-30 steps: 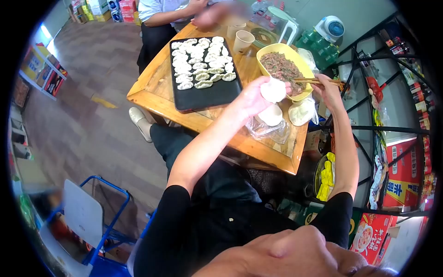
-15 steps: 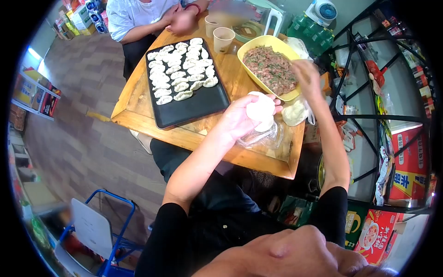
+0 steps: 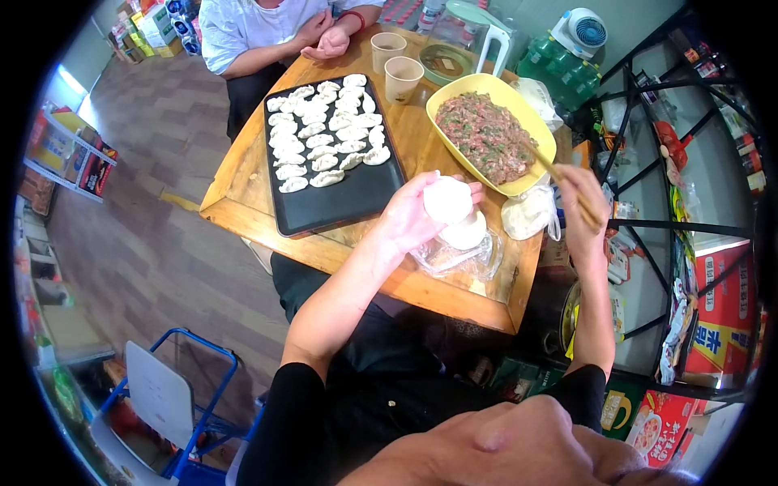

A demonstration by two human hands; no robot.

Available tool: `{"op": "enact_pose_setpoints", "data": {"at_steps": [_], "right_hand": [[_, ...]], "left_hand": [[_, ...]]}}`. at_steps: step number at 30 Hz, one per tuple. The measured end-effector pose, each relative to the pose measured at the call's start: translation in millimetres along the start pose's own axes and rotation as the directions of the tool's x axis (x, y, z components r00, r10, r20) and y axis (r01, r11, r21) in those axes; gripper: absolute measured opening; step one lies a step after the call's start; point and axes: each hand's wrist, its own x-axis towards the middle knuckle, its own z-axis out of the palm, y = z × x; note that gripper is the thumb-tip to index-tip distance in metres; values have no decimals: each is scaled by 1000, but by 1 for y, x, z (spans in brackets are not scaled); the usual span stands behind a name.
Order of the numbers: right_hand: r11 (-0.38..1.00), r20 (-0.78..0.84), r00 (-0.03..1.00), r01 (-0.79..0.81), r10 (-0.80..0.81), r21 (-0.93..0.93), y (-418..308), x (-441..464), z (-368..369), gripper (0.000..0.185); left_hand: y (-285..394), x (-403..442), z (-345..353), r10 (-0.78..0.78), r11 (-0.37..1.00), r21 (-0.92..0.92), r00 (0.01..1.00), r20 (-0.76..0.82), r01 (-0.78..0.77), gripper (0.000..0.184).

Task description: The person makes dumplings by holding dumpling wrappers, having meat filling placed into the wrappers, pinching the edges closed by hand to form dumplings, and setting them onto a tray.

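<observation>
A round dumpling wrapper [image 3: 446, 200] lies on the palm and fingers of my left hand [image 3: 408, 215], which holds it beside the tray's corner. Below it, more wrappers [image 3: 466, 234] rest on a clear plastic bag [image 3: 474, 261]. My right hand [image 3: 582, 206] is closed around wooden chopsticks [image 3: 559, 176], whose far ends reach into the meat filling [image 3: 480, 130]. That filling, pink with green bits, sits in a yellow bowl [image 3: 541, 134]. On a black tray [image 3: 340, 202], folded dumplings [image 3: 320, 151] lie in rows.
A bag with white dough [image 3: 525, 215] lies by the bowl. Two paper cups [image 3: 402, 81] and a clear pitcher [image 3: 454, 53] stand behind. Across the wooden table [image 3: 243, 215], another person's hands [image 3: 326, 42] rest at its edge. A black rack [image 3: 648, 219] is on the right.
My right hand has moved slightly right and down from the bowl's rim, and the chopsticks now show clearly. My left hand still holds the wrapper. The view has shifted slightly.
</observation>
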Motion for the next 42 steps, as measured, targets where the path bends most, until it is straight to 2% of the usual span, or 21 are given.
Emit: {"op": "enact_pose_setpoints", "data": {"at_steps": [1, 3, 5, 6, 10, 11, 13, 14, 15, 18, 22, 29, 32, 36, 39, 42], "right_hand": [[999, -30, 998, -49, 49, 15, 5, 8, 0, 15], [999, -70, 998, 2, 2, 50, 24, 20, 12, 15], [991, -38, 999, 17, -13, 132, 42, 26, 26, 15], [992, 66, 998, -26, 18, 123, 39, 26, 27, 15], [992, 63, 998, -14, 6, 122, 27, 23, 22, 14], [967, 65, 986, -164, 154, 195, 29, 22, 17, 15], [961, -75, 974, -196, 214, 196, 45, 21, 12, 17], [941, -106, 968, -190, 227, 279, 60, 21, 14, 19], [941, -110, 967, -192, 230, 279, 68, 20, 16, 19], [779, -35, 926, -296, 376, 553, 82, 21, 25, 23], [740, -21, 907, -329, 420, 586, 70, 15, 29, 24], [852, 37, 950, -295, 311, 432, 43, 2, 28, 25], [763, 5, 915, -340, 403, 550, 31, 2, 20, 25], [765, -73, 905, -309, 419, 566, 40, 6, 15, 26], [786, -29, 910, -342, 415, 515, 49, 5, 19, 27], [733, -3, 906, -341, 424, 588, 43, 3, 26, 26]], "left_hand": [[1, -1, 1, 19, 999, 51, 1000, -5, -18, 55], [5, -2, 7, 21, 998, 58, 1000, -18, -20, 57], [6, -2, 11, 24, 998, 65, 999, -30, -22, 59], [7, -3, 12, 22, 999, 37, 999, -27, -21, 61], [8, -2, 10, 36, 999, 14, 999, -28, -35, 64], [8, -2, 9, 38, 999, 15, 999, -31, -37, 64], [8, -1, 9, 47, 998, 52, 998, -41, -45, 66], [8, 0, 9, 45, 998, 55, 998, -41, -43, 66], [7, 1, 9, 51, 998, 37, 998, -45, -49, 67], [7, 1, 11, 79, 997, 16, 995, -59, -78, 71], [6, 0, 11, 115, 993, -1, 990, -77, -116, 80], [4, 1, 12, 97, 995, 0, 994, -47, -97, 85], [4, 1, 9, 93, 996, -11, 995, -27, -94, 85], [4, 1, 8, 92, 996, -3, 996, -15, -92, 84], [4, 1, 8, 90, 996, 6, 996, -19, -90, 84], [4, 1, 9, 93, 996, 15, 995, -27, -93, 84]]}}
